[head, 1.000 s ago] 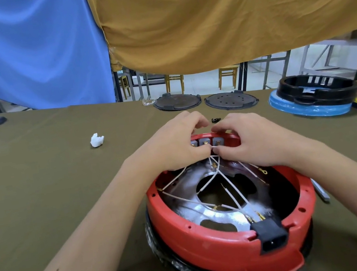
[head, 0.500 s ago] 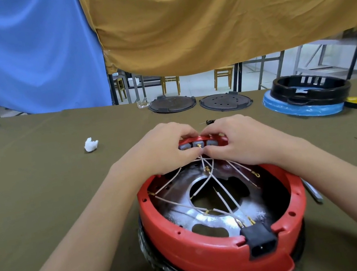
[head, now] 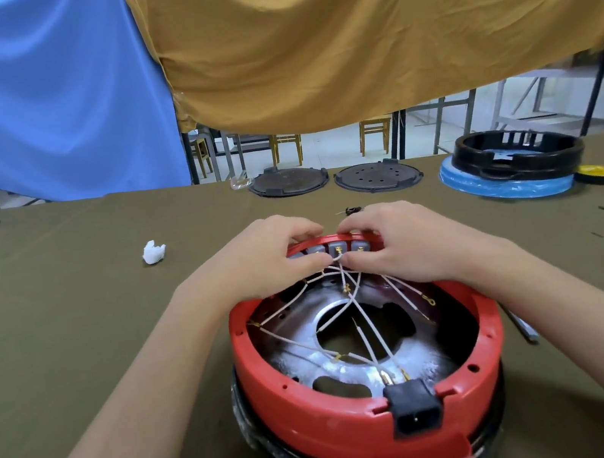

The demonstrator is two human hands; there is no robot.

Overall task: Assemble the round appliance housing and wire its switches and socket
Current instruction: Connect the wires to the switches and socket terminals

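Both hands work at the row of grey switches (head: 330,250) on the round red plastic housing (head: 378,408). The left hand (head: 265,261) and right hand (head: 407,247) each pinch a thin white wire (head: 337,259) in a narrow grip. Next, I think, its metal end must be pushed onto a switch pin.

Housing (head: 324,421): red round ring, sitting open side up on a black base on the table.
Switches (head: 338,250): grey row lining the far inner wall.
Socket (head: 415,411): black, sitting in the near rim notch.
Wires (head: 364,322): white, crossing over the silver plate inside.
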